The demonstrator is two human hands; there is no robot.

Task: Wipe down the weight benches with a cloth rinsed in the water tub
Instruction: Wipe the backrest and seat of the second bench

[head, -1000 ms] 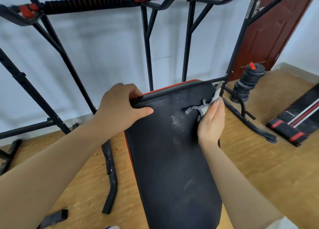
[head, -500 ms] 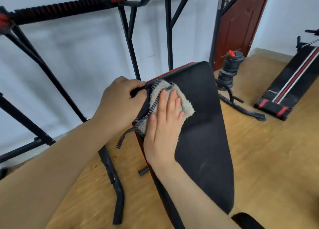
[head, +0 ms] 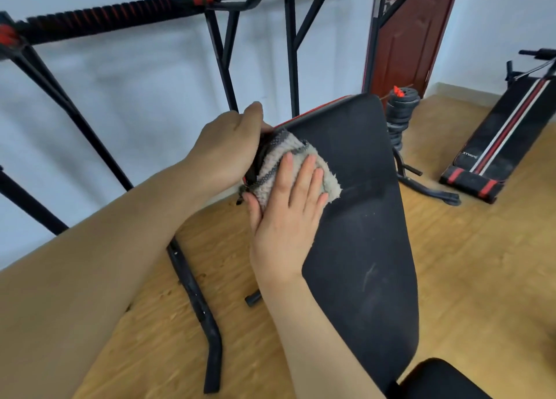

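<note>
R hand (head: 285, 215) flat, pressing cloth (head: 278, 153) on dusty bench pad (head: 361, 233); L hand (head: 228, 146) grips its edge; wood floor (head: 469, 266).

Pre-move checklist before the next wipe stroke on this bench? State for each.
1. Right hand flat on the cloth, fingers straight: ok.
2. Left hand grips the top corner of the bench pad to steady it: ok.
3. Cloth lies on the pad: ok, though one side hangs over the left edge.
4. Pad below the cloth clean: not ok, pale smears show.
5. Cloth damp enough: cannot tell.
6. Water tub within reach: cannot tell, it is not in view.
</note>
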